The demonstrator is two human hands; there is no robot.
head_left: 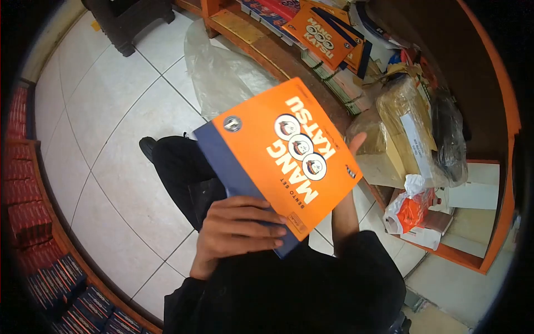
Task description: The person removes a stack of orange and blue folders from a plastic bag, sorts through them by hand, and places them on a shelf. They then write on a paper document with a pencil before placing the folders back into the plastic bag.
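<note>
A flat orange and navy bento set carton (267, 150) is tilted in front of me, its printed face with white lettering and three round cartoon pictures toward the camera. My left hand (239, 228) grips its lower navy edge, fingers laid over the front. Behind the right edge is my right hand (359, 142); only a fingertip part and the forearm show, and the carton hides the rest of its fingers.
Similar orange cartons (322, 36) lie on a wooden shelf (250, 42) ahead. To the right are a plastic-wrapped cardboard box (403, 133) and a white and orange plastic bag (411, 209). A clear plastic sheet (222, 75) lies on the tiles. Stacked packs (30, 222) line the left; a dark stool (130, 19) stands farther off.
</note>
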